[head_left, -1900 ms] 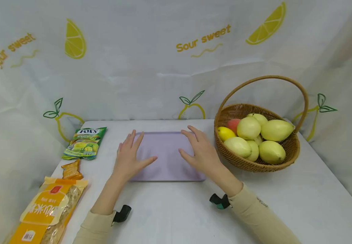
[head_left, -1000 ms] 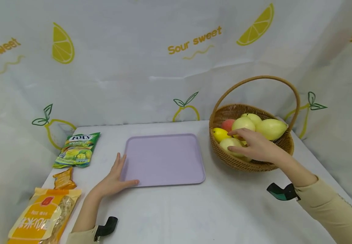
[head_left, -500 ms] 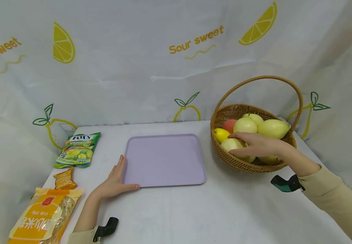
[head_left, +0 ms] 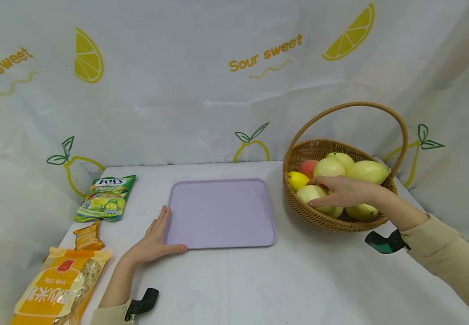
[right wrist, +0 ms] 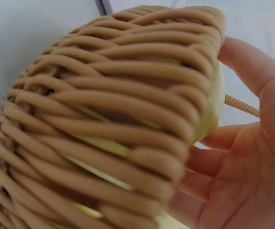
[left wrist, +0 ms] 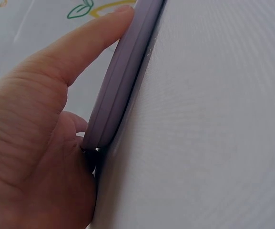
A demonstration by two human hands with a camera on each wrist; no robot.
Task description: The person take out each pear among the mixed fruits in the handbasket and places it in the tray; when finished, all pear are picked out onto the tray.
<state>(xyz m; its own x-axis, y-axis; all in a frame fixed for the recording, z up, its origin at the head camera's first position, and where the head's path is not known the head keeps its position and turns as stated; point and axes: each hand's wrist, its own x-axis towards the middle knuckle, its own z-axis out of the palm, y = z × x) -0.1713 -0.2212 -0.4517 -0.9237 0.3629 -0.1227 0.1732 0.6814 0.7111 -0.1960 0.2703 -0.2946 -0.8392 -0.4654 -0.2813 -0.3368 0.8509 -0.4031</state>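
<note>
My left hand (head_left: 150, 243) lies at the near left corner of a lilac tray (head_left: 222, 214), fingers stretched along its left side and thumb along the front edge. In the left wrist view, the thumb rests on the tray's side wall (left wrist: 113, 90). My right hand (head_left: 344, 192) reaches into a wicker basket (head_left: 317, 219) and holds a round, pale yellow-green fruit (head_left: 310, 193) between thumb and fingers. The right wrist view shows the fingers curling behind that fruit (right wrist: 216, 102), partly hidden by the woven rim.
Other fruit fills the basket: a red one (head_left: 308, 168), a yellow lemon-like one (head_left: 297, 180) and several pale green ones (head_left: 367, 171). A tall handle (head_left: 358, 104) arches over it. At the left lie a green FOX'S bag (head_left: 106, 198), a small orange packet (head_left: 89, 237) and a large yellow bag (head_left: 57, 289).
Both hands were over the tray. The left has settled at the tray's near left corner; the right has moved to the basket and closed its fingers around the front left fruit.
</note>
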